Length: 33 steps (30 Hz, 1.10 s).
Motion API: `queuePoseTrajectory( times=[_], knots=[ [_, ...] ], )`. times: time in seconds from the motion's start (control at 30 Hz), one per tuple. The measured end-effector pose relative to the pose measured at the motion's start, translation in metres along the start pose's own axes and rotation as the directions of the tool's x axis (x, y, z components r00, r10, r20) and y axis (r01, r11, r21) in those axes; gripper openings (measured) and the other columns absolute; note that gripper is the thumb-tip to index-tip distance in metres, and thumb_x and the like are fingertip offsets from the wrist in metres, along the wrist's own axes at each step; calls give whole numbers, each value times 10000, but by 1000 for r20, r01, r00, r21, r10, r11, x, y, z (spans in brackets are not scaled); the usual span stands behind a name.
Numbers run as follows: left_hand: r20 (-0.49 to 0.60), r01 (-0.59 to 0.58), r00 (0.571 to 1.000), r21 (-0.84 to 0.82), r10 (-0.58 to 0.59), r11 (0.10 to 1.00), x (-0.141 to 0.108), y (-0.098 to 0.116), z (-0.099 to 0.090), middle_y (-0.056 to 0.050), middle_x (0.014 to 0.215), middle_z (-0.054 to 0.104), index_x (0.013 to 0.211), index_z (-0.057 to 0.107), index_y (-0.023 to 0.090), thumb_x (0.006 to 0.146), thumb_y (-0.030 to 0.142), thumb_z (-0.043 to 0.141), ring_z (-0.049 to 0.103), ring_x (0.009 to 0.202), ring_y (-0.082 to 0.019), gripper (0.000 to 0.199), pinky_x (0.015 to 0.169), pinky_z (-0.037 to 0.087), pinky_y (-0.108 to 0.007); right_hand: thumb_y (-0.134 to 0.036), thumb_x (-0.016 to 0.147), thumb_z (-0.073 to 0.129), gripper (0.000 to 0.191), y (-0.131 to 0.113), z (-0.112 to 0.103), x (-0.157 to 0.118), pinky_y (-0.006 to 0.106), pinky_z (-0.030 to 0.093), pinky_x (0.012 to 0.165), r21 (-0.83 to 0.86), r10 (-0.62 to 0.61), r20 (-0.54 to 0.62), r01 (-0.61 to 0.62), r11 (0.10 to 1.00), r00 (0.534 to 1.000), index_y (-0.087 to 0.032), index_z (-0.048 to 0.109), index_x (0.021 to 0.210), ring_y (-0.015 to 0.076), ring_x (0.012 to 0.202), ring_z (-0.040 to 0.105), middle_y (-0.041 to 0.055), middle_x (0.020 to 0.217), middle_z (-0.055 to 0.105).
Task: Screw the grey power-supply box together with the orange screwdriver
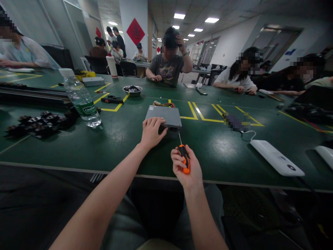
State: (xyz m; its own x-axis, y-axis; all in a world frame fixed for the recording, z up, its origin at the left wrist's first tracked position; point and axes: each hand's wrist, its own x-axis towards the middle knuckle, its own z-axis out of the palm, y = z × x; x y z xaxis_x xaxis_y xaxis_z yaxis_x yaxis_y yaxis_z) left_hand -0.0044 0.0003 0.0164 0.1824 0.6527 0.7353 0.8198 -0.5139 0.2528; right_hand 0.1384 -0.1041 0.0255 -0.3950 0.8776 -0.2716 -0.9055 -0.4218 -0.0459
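A grey metal computer power supply lies flat on the green table, and a bundle of coloured cables comes out at its far side. My left hand grips its near left corner, fingers across the top and thumb against the front side. In my right hand is a screwdriver with an orange and black handle, fingers wrapped round it. Its thin shaft points away from me, and the tip meets the near right corner of the power supply. Whether the tip sits in a screw is too small to tell.
Left of the power supply stand a water bottle and a pile of black parts. Beyond is a metal bowl with small dark pieces. A white device with a cable lies at right. Several people sit around the green table.
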Motion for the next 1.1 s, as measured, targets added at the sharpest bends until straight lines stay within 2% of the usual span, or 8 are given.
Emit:
queuePoseTrajectory(
  times=[0.07,0.27,0.43,0.6,0.77,0.9,1.1],
  knots=[
    [-1,-1,1000,0,1,1000,0,0,0,-27,1140,591,1030,529,245,806,300,549,492,1080,-206,232,934,297,-385,-299,917,352,185,0,-2,1,76,335,290,13,8,4,-8,1000,1000,-156,431,830,12,429,408,-31,675,434],
    [0,9,1000,-3,-9,1000,0,-1,1,-34,1144,591,1030,535,248,804,297,551,489,1089,-212,232,937,294,-392,-189,882,447,68,-8,-8,2,36,399,367,74,54,154,-66,995,987,-156,435,825,-8,457,453,-53,669,421],
    [0,3,1000,-5,-3,1000,0,-1,1,-28,1146,594,1024,532,248,805,301,552,491,1085,-205,226,935,291,-386,-147,885,407,87,-7,-10,2,53,405,368,96,41,191,-60,994,981,-149,472,827,-9,436,443,-54,670,427],
    [-8,0,1000,-2,0,1000,0,-1,1,-29,1142,594,1023,532,247,804,294,553,497,1077,-210,226,931,293,-388,-190,897,372,177,-4,-8,1,70,376,348,93,21,171,-37,995,985,-128,504,798,-2,410,424,-52,631,416],
    [-3,0,1000,3,0,1000,0,-1,1,-27,1141,593,1026,532,248,804,295,552,495,1081,-209,227,930,297,-385,-240,893,384,223,9,-8,2,81,333,323,-60,27,190,-15,998,981,-118,515,759,2,396,391,-48,607,424],
    [-11,-4,1000,11,4,1000,0,-1,1,-28,1137,593,1025,527,244,807,292,550,498,1075,-207,225,927,295,-379,-258,894,370,265,18,-8,9,83,325,318,-113,54,142,-38,993,988,-110,523,736,5,387,369,-42,586,431],
    [-16,-18,1000,6,18,1000,-1,-2,1,-17,1135,594,1028,523,241,808,303,555,495,1077,-199,230,927,293,-373,-283,907,320,331,18,-8,17,95,326,301,-109,32,81,-23,994,996,-115,528,711,18,376,346,-42,561,414]
  ],
)
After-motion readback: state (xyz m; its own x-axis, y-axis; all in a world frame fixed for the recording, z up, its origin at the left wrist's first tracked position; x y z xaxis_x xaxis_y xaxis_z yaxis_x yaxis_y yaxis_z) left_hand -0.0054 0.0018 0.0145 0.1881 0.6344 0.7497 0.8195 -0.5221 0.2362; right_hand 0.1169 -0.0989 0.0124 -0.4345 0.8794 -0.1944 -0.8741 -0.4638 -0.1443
